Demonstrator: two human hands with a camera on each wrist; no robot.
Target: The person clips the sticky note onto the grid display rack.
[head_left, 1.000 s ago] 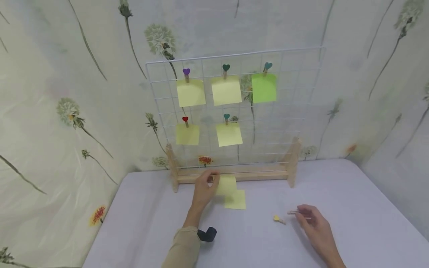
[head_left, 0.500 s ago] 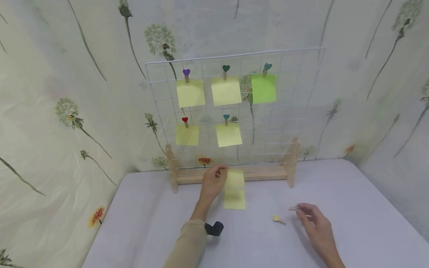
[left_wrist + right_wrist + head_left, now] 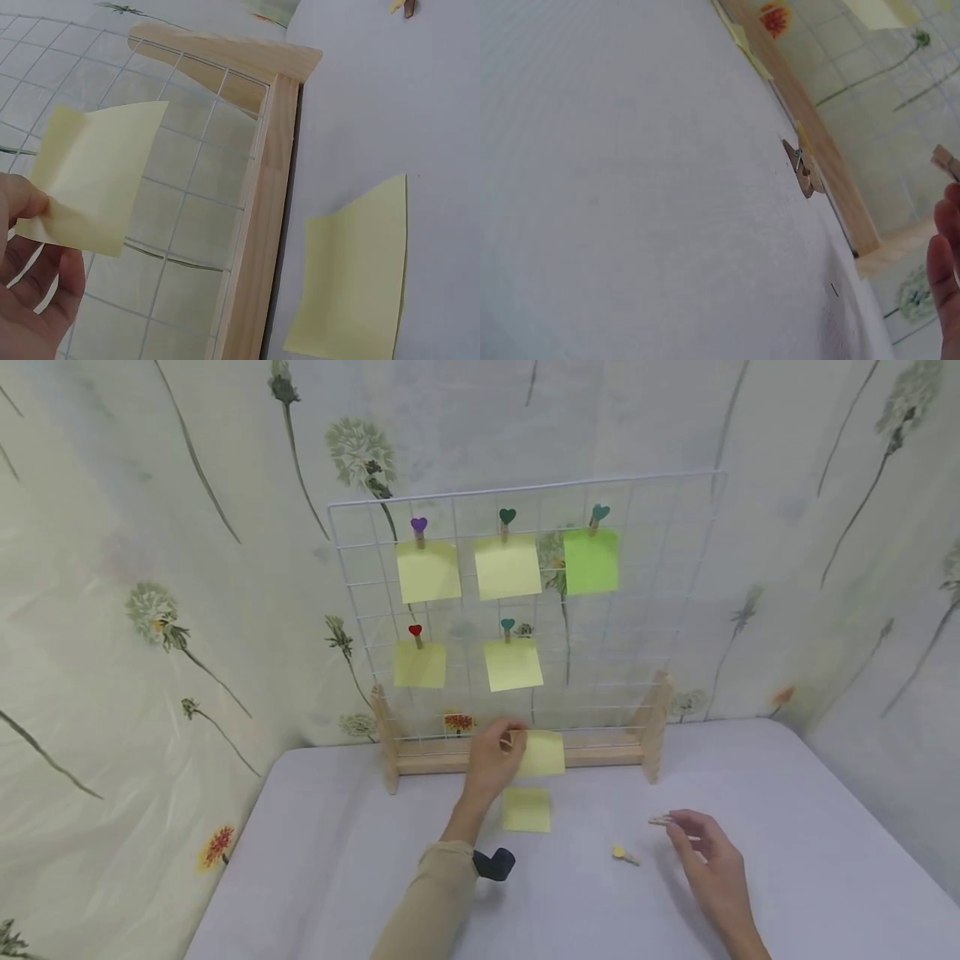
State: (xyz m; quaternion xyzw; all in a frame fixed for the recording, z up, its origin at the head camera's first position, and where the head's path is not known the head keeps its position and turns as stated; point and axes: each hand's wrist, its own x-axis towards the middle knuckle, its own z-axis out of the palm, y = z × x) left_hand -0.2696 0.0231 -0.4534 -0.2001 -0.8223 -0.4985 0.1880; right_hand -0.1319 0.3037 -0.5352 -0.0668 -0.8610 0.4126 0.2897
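Note:
My left hand [image 3: 495, 760] pinches a yellow sticky note [image 3: 543, 753] by its left edge, thumb on one face. In the left wrist view the held note [image 3: 97, 180] hangs in front of the wire grid [image 3: 187, 172]. A second yellow note [image 3: 527, 810] lies on the table below it. My right hand [image 3: 711, 868] holds a small wooden clothespin [image 3: 660, 820] at its fingertips, above the table; in the right wrist view only the clothespin's end [image 3: 946, 161] shows. Left of this hand lies another clothespin [image 3: 626, 855] with a yellow heart.
The white grid panel [image 3: 600, 647] stands in a wooden base [image 3: 600, 755] at the table's back. Several notes hang on it from heart clothespins, including a green note [image 3: 591, 562] and a yellow note [image 3: 513, 664]. A white cloth covers the table [image 3: 315, 860].
My left hand has lifted the sticky note up and to the right, off the note beneath, towards the grid. The right hand with its clothespin has risen slightly.

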